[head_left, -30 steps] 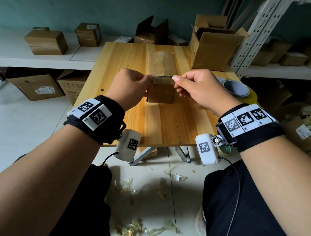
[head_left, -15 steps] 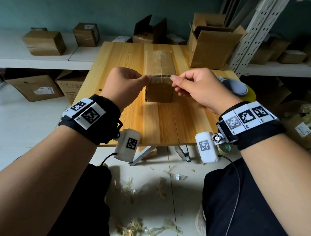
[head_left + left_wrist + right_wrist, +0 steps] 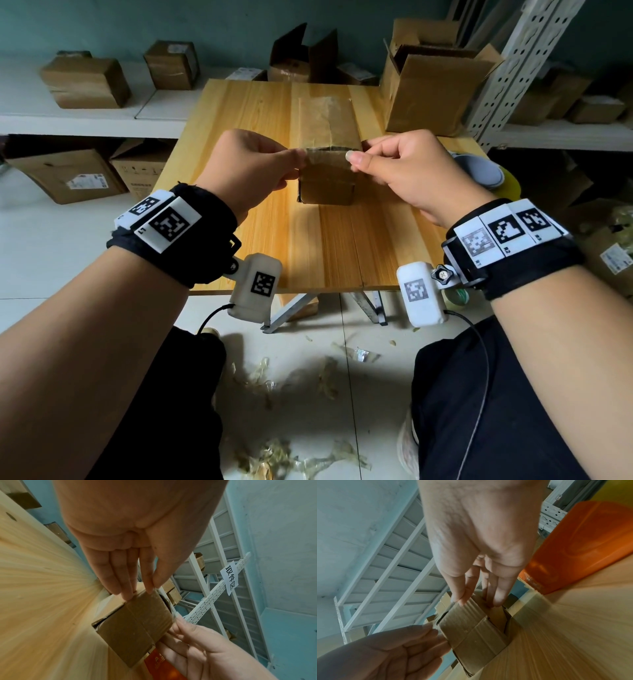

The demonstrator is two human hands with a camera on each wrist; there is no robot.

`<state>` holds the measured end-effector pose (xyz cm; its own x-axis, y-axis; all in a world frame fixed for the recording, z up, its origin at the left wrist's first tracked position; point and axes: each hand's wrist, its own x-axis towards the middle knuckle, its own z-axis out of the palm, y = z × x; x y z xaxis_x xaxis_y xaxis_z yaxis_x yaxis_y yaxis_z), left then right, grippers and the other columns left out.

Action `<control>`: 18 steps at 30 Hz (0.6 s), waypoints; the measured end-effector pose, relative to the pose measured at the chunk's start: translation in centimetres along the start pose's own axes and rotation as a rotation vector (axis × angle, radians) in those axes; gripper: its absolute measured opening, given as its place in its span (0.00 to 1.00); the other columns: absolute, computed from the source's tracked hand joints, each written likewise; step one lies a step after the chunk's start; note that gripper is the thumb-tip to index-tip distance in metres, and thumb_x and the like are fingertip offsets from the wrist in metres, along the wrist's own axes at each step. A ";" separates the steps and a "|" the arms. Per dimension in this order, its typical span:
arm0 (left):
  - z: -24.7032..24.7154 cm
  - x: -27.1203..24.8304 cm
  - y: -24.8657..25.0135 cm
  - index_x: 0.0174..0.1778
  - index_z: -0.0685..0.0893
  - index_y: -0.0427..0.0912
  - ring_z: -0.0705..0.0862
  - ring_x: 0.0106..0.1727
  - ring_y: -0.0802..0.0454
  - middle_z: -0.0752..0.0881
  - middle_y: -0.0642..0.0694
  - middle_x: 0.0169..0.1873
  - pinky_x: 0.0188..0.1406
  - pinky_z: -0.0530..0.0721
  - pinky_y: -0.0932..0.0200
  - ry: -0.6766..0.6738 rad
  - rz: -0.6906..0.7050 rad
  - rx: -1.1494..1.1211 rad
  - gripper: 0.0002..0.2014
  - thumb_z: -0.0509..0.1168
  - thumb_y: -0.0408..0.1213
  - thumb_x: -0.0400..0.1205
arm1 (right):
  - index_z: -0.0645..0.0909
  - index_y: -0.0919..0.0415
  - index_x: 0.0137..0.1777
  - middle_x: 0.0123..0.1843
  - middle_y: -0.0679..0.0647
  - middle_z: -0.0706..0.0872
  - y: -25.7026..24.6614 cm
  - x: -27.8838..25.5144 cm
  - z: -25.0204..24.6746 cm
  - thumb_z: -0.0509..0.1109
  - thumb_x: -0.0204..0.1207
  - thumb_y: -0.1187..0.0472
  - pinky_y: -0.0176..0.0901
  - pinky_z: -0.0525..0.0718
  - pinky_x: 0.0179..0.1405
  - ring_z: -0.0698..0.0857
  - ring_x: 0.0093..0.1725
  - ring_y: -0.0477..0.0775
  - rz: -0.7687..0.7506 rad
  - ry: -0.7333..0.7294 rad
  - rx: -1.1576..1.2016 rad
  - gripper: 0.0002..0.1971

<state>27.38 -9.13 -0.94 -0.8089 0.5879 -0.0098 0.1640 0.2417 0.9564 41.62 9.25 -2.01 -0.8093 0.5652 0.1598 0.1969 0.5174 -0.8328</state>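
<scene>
Head view: the box (image 3: 325, 126) lies mid-surface (image 3: 239, 113), its long axis running straight away from the person. Both hands meet at its near top edge, where the left hand (image 3: 253, 164) and right hand (image 3: 407, 171) each pinch one end of the tape (image 3: 325, 155) lifted between them.

Left wrist view: thumb and forefinger nip the tape at the box's corner.

Right wrist view: same pinch at the opposite corner. The peel looks set to run toward the far edge.

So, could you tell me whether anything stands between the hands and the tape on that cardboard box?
Nothing visible does. The left hand and the right hand each pinch the clear tape at the near top edge of the cardboard box. The open carton stands apart, behind and to the right.
</scene>
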 end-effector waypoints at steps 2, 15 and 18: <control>0.0 0.0 0.1 0.42 0.92 0.44 0.95 0.49 0.52 0.95 0.48 0.42 0.54 0.94 0.51 -0.001 -0.001 -0.010 0.10 0.77 0.46 0.83 | 0.96 0.47 0.44 0.61 0.42 0.90 0.3 0.2 -0.1 0.80 0.80 0.46 0.60 0.82 0.77 0.83 0.72 0.41 0.001 0.002 0.004 0.08; -0.2 0.0 0.0 0.49 0.94 0.41 0.94 0.52 0.49 0.95 0.50 0.41 0.51 0.94 0.53 0.010 0.022 0.083 0.13 0.80 0.48 0.80 | 0.95 0.45 0.44 0.56 0.38 0.90 0.6 0.2 -0.4 0.79 0.80 0.43 0.58 0.73 0.83 0.82 0.73 0.37 -0.015 -0.020 -0.072 0.09; -0.2 0.0 0.0 0.46 0.94 0.46 0.93 0.51 0.50 0.95 0.49 0.44 0.46 0.93 0.59 0.018 0.029 0.132 0.12 0.80 0.51 0.79 | 0.95 0.45 0.44 0.55 0.36 0.90 0.6 0.3 -0.5 0.79 0.80 0.43 0.56 0.72 0.83 0.82 0.72 0.36 -0.026 -0.020 -0.063 0.09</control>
<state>27.24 -9.30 -0.83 -0.8125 0.5825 0.0231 0.2590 0.3251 0.9095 41.75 10.09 -2.23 -0.8256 0.5382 0.1695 0.2095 0.5713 -0.7935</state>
